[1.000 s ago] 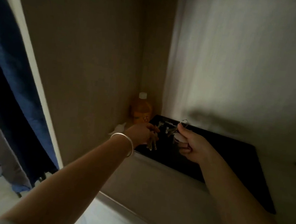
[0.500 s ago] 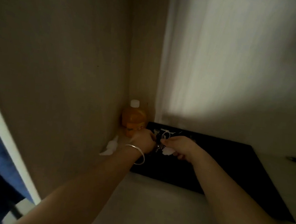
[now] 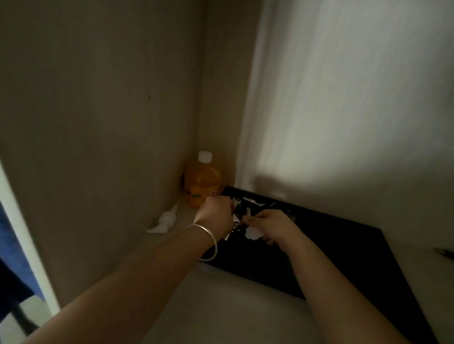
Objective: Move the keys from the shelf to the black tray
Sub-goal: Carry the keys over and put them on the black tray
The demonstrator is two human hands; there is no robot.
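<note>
Left hand (image 3: pixel 216 212), right hand (image 3: pixel 273 226) curled together

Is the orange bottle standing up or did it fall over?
Standing up. The orange bottle sits in the corner of the shelf with its white cap pointing straight up, beside the black tray.

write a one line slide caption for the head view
Both hands, left hand and right hand, hold keys over the black tray beside an orange bottle.

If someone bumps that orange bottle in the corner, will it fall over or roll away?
The orange bottle stands upright and looks nearly full, so it is probably heavy enough to resist a light bump. It sits tucked into the corner by the black tray, so the walls would likely catch it. If it did tip, its round body could roll.
</note>
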